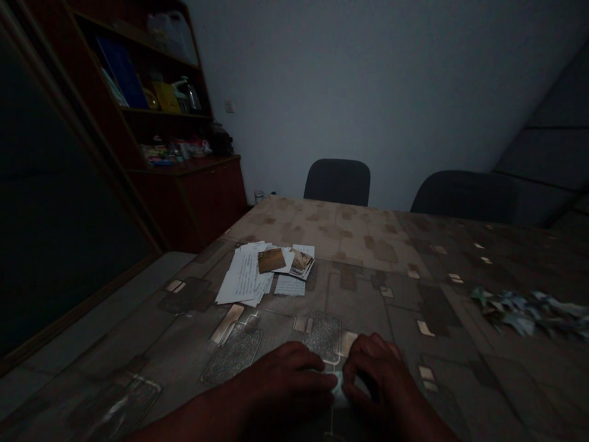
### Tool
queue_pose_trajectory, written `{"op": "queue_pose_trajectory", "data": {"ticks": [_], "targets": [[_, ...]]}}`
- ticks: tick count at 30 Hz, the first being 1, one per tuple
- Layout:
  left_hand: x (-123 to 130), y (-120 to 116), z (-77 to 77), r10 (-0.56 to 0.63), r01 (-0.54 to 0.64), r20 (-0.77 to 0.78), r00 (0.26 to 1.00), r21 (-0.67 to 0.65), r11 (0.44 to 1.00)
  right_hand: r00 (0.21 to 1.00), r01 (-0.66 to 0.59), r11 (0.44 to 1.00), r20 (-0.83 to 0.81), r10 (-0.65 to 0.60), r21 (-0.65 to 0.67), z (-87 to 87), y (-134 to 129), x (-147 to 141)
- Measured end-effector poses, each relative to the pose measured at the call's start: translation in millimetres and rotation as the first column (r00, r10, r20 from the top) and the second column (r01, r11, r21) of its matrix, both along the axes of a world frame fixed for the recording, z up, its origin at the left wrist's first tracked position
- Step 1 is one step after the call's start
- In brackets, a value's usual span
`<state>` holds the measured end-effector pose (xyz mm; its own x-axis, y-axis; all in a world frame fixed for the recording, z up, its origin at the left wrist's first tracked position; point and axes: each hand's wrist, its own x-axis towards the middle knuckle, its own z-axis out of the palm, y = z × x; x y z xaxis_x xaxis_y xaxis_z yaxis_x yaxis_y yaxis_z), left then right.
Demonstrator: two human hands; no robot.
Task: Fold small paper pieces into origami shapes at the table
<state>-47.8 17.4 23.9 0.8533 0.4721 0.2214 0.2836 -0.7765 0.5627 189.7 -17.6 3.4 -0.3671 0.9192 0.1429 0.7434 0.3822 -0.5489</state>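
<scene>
Closest in, on the near side of the papers (243,276) and a little to their right, a small pale piece (339,387) is held or steadied on the cloth (285,215) between two hands. What it is made of cannot be made out in the dim light. Its left edge is met by the fingertips of the left hand (294,377), which is laid low with the fingers stretched sideways. Its right edge is met by the right hand (380,374), whose thumb and forefinger are curved around a dark gap. Whether the piece is truly pinched by either hand is not shown. Its long axis seems to be set near to far, across the line of the fingers; neither hand is clearly nearer to it, but the papers are nearer to the left hand.

To the right of the papers, and slightly nearer, a crumpled heap (529,313) is left well apart from the right hand. On the papers themselves a brown card (271,260) is laid, with a picture (301,262) overlapped at their right side. Beyond the papers, to the right, two chairs (337,181) are set against the table's far edge; beyond them to the left, a cabinet (209,193) is seen.
</scene>
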Motion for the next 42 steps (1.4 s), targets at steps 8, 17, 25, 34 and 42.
{"op": "queue_pose_trajectory", "data": {"ticks": [8, 17, 25, 34, 42], "targets": [[3.1, -0.4, -3.0, -0.049, 0.048, -0.017, 0.999, -0.036, 0.998, 1.0, 0.018, 1.0, 0.0, -0.018, 0.01, -1.3, 0.5, -0.5], [9.7, 0.3, -30.4, 0.072, -0.072, 0.013, 0.997, 0.015, 0.997, 1.0, 0.004, 1.0, 0.019, -0.003, -0.025, -4.2, 0.5, 2.4], [12.0, -2.9, -24.5, 0.153, -0.153, 0.012, 0.988, -0.04, 0.987, 0.999, 0.021, 0.997, -0.034, -0.024, -0.077, -0.8, 0.7, 2.1], [11.1, -4.4, -18.4, 0.119, -0.12, -0.021, 0.993, -0.056, 0.991, 0.998, 0.062, 0.998, 0.004, -0.062, 0.013, -9.9, -3.1, -2.4], [5.9, -2.2, -27.2, 0.154, -0.158, -0.065, 0.986, -0.069, 0.985, 0.997, 0.079, 0.992, 0.01, -0.079, -0.094, -2.5, 2.4, -2.0]]}}
